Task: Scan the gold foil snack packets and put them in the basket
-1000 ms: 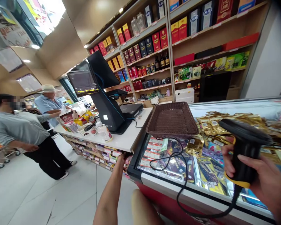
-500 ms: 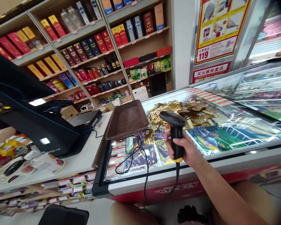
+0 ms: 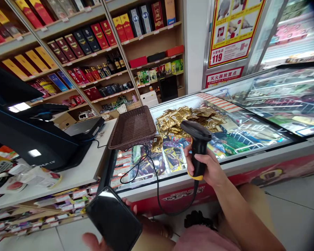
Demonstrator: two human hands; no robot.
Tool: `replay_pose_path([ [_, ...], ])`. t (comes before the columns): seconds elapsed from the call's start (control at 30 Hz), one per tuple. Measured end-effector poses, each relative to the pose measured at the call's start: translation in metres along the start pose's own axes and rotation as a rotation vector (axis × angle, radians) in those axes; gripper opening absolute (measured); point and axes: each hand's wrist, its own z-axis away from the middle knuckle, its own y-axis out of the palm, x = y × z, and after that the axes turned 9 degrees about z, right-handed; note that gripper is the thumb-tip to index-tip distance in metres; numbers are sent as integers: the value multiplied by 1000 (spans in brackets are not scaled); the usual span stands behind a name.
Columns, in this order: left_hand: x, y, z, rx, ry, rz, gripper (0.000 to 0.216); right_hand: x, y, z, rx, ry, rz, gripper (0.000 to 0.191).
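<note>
Barcode scanner (image 3: 198, 148) remains at the freezer's (image 3: 261, 160) near edge, right hand (image 3: 211, 165) wrapped around its handle; the phone (image 3: 113, 219) now comes higher into view, left hand (image 3: 95, 243) gripping its edges — so both hands are occupied

L hand (image 3: 95, 243) mostly behind phone (image 3: 113, 219), monitor (image 3: 10, 83) cut off, tags (image 3: 65, 20) illeg.

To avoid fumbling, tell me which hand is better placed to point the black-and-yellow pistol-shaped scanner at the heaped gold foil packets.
The right hand, I'd judge: it grips the scanner by its handle, nearer the packets. The left hand holds a flat black rectangular phone, farther from them.
</note>
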Motion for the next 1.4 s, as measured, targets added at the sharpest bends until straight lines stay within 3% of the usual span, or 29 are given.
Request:
replay_pose_path([
  [0.13,23,55,-18,313,-131,271,90,1,-9,6,-36,-8,21,44],
  [0.23,30,86,-25,323,-147,348,92,2,-14,10,-50,1,49,45],
  [0.37,34,105,-28,268,-86,288,84,4,-17,15,-78,28,85,48],
  [0.57,39,109,-30,180,-165,261,85,1,-19,15,-58,36,112,41],
  [0.8,38,99,-40,220,-225,198,88,-2,-18,14,-54,65,110,39],
  [1.1,34,101,-46,161,-177,177,84,-3,-18,10,-67,90,144,46],
  [1.4,25,103,-46,187,-149,209,80,-9,-20,11,-47,107,136,44],
])
